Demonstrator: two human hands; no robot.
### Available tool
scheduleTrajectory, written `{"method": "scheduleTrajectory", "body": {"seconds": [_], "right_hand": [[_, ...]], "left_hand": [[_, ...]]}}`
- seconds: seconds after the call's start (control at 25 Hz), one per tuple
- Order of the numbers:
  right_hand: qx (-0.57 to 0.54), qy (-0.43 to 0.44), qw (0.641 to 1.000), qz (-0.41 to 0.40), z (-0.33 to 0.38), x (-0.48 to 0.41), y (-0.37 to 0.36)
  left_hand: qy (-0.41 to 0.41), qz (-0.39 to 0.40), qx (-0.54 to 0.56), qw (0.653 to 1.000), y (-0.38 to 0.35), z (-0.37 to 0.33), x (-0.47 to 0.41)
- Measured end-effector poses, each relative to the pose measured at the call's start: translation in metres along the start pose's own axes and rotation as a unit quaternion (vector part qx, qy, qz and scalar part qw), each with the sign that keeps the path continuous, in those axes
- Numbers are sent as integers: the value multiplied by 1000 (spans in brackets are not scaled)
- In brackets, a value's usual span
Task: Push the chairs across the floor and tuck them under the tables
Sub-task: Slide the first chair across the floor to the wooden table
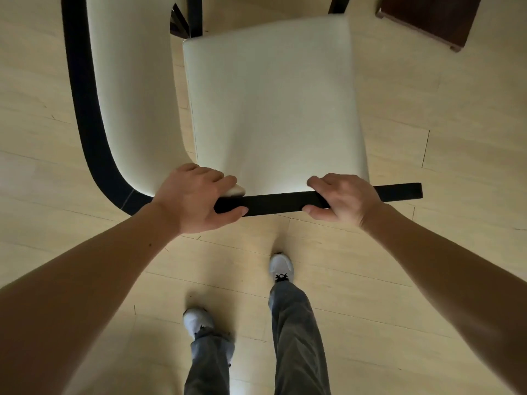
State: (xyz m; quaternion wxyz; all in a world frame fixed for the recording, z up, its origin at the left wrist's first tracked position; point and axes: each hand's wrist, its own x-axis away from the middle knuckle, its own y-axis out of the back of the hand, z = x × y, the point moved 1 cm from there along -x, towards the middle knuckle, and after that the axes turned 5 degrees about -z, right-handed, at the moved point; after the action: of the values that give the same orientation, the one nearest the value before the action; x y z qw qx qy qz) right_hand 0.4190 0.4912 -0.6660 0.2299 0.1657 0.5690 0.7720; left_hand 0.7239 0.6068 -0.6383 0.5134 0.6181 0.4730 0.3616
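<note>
I look straight down on a chair with a cream padded seat (pixel 271 104) and a black top rail (pixel 281 202) across its back. My left hand (pixel 196 198) grips the rail's left end, fingers over the far side and thumb on the near side. My right hand (pixel 342 196) grips the rail further right in the same way. A table with a cream top (pixel 131 89) and a black rim (pixel 82 104) lies to the left. Its rounded near corner sits just by my left hand. The chair's seat runs alongside the table's right edge.
Black legs (pixel 194 15) stand at the top beyond the seat. A dark brown wooden piece (pixel 427 18) sits at the top right. Pale wood floor (pixel 427 124) spreads right of the chair and around my feet (pixel 281 266).
</note>
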Motion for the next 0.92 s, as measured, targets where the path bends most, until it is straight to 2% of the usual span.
{"method": "scheduleTrajectory", "body": {"seconds": [0.36, 0.92], "right_hand": [[0, -45, 998, -33, 90, -6, -30], [0, -84, 996, -18, 86, -41, -21]], "left_hand": [[-68, 65, -9, 996, 20, 58, 47], [-104, 43, -28, 993, 25, 87, 15]]}}
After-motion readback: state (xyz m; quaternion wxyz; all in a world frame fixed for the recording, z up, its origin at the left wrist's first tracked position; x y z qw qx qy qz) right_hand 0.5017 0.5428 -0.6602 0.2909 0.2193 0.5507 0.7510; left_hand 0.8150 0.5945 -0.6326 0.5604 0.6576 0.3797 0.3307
